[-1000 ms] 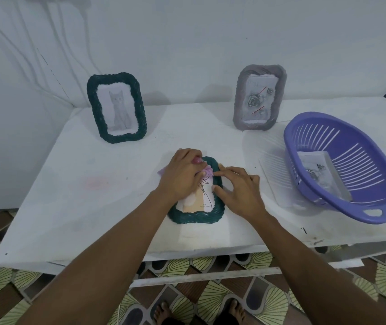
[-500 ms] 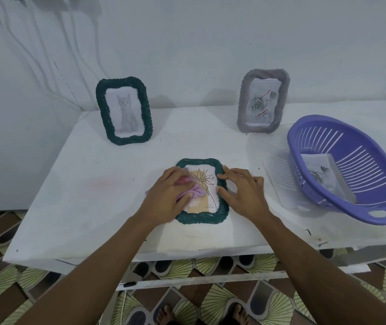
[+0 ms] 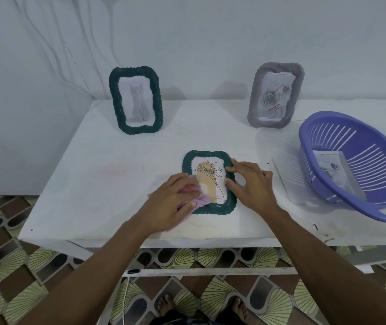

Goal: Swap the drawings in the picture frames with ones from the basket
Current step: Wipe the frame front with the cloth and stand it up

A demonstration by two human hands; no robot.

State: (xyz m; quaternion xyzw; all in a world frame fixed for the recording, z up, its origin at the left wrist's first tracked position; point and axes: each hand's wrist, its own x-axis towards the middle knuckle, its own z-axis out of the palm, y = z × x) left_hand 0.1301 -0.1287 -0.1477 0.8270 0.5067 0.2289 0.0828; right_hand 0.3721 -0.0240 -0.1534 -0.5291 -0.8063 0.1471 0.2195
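A dark green woven frame (image 3: 230, 202) lies flat near the table's front edge, showing a line drawing of a flower (image 3: 210, 177) on an orange shape. My left hand (image 3: 172, 202) presses a pink-purple cloth (image 3: 200, 201) on the frame's lower left corner. My right hand (image 3: 249, 184) rests spread on the frame's right edge. A second green frame (image 3: 114, 95) with a cat drawing stands at the back left. A grey frame (image 3: 255, 97) with a rose drawing stands at the back right. The purple basket (image 3: 375, 214) at the right holds a drawing (image 3: 332, 171).
The white table (image 3: 107, 179) stands against a white wall, its front edge just below my hands. A sheet of paper (image 3: 288, 174) lies partly under the basket. Patterned floor tiles and my bare feet show below the table.
My left hand has slid the cloth from the top of the lying frame down to its lower left corner, uncovering the flower drawing. My right hand has stayed on the frame's right edge.
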